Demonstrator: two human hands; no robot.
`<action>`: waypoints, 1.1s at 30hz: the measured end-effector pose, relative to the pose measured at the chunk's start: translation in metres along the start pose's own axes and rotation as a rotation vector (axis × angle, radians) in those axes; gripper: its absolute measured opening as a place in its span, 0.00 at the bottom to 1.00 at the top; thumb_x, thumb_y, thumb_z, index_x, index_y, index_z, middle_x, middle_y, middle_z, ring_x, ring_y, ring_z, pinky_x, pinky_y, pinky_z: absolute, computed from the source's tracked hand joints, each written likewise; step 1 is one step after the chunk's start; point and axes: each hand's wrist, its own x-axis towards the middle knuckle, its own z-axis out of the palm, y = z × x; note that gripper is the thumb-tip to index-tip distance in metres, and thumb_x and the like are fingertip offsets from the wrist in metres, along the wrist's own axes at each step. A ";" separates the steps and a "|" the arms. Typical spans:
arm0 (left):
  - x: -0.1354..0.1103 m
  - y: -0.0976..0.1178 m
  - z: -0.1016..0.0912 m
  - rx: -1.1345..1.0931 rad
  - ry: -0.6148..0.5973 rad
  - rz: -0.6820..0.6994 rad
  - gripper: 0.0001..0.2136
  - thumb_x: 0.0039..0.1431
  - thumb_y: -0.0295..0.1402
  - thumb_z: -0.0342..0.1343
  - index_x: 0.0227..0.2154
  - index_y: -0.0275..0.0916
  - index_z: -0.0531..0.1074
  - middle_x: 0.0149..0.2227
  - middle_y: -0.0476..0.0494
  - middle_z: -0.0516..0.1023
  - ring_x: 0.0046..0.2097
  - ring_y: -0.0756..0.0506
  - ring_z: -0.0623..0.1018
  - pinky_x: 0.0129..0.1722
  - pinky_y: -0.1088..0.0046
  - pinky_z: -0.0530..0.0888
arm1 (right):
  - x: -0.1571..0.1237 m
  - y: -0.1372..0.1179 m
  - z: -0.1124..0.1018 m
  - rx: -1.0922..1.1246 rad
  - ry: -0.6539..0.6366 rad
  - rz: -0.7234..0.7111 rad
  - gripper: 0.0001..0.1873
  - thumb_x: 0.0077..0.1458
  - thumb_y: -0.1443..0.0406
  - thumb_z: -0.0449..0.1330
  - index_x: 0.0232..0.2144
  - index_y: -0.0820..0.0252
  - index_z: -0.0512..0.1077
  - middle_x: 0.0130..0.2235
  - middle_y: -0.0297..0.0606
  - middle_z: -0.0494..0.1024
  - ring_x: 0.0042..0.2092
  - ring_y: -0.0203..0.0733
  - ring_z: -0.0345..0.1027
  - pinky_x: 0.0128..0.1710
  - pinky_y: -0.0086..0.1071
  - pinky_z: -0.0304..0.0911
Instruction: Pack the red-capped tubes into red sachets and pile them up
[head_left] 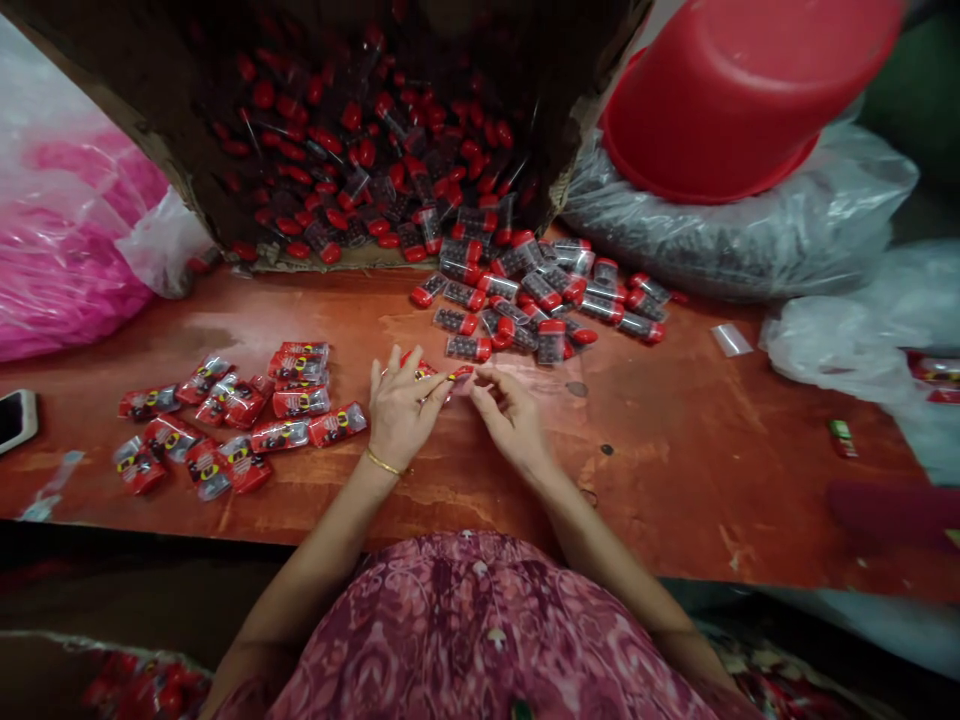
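Note:
My left hand [403, 408], with a thin gold bangle at the wrist, pinches a small red printed plastic wrapper [462, 373] between thumb and forefinger. At the wrapper's other side, my right hand [511, 418] has its fingertips closed on the clear end. Partly behind the left fingers lies another red printed piece [421, 368] on the table. Several red printed packets [281, 434] are spread to the left of my left hand. Just beyond my hands is a pile of clear tubes with red caps [517, 300], filled with dark beads.
A cardboard box [559, 190] lies open towards me, full of red-capped tubes. To its right, a red bucket [720, 110] rests on a stuffed plastic bag [750, 240]. Pink bags [67, 250] and a phone [19, 418] are at left. A clear plastic piece [730, 340] lies right.

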 end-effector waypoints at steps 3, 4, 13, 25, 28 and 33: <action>-0.008 0.009 -0.007 -0.104 0.059 -0.041 0.13 0.51 0.41 0.57 0.40 0.47 0.76 0.55 0.43 0.70 0.61 0.37 0.61 0.61 0.52 0.48 | 0.008 -0.009 0.014 0.217 -0.048 0.101 0.14 0.53 0.56 0.54 0.25 0.59 0.70 0.24 0.32 0.71 0.26 0.34 0.63 0.27 0.28 0.60; -0.011 0.011 -0.008 -0.150 0.083 -0.101 0.16 0.50 0.42 0.58 0.42 0.46 0.75 0.54 0.42 0.71 0.60 0.37 0.63 0.60 0.54 0.52 | 0.008 -0.010 0.017 0.246 -0.035 0.115 0.16 0.54 0.56 0.53 0.22 0.59 0.68 0.21 0.30 0.68 0.24 0.33 0.60 0.24 0.27 0.57; -0.037 0.023 0.004 -0.974 -0.131 -0.777 0.23 0.39 0.51 0.62 0.32 0.35 0.75 0.33 0.42 0.80 0.34 0.47 0.77 0.31 0.75 0.71 | -0.020 -0.008 0.030 0.201 0.067 0.033 0.16 0.57 0.60 0.50 0.20 0.59 0.66 0.21 0.30 0.65 0.24 0.32 0.57 0.25 0.26 0.54; -0.040 0.023 0.007 -1.123 0.075 -0.739 0.17 0.37 0.41 0.66 0.28 0.34 0.76 0.28 0.46 0.79 0.30 0.49 0.76 0.36 0.72 0.73 | -0.032 -0.009 0.036 0.219 0.026 0.068 0.15 0.58 0.60 0.50 0.21 0.59 0.64 0.20 0.28 0.63 0.23 0.31 0.56 0.24 0.25 0.54; -0.036 0.028 0.004 -1.221 0.012 -0.832 0.17 0.34 0.41 0.68 0.26 0.34 0.75 0.25 0.47 0.79 0.28 0.50 0.76 0.32 0.74 0.73 | -0.031 -0.009 0.032 0.208 0.029 0.042 0.15 0.58 0.60 0.49 0.23 0.59 0.65 0.21 0.29 0.64 0.24 0.31 0.58 0.24 0.25 0.55; -0.027 0.029 -0.001 -1.253 0.009 -0.911 0.19 0.28 0.42 0.69 0.22 0.34 0.73 0.23 0.48 0.78 0.25 0.52 0.75 0.27 0.78 0.70 | -0.029 0.003 0.006 -0.020 0.001 -0.092 0.13 0.60 0.60 0.47 0.35 0.60 0.69 0.31 0.37 0.73 0.33 0.38 0.67 0.35 0.32 0.63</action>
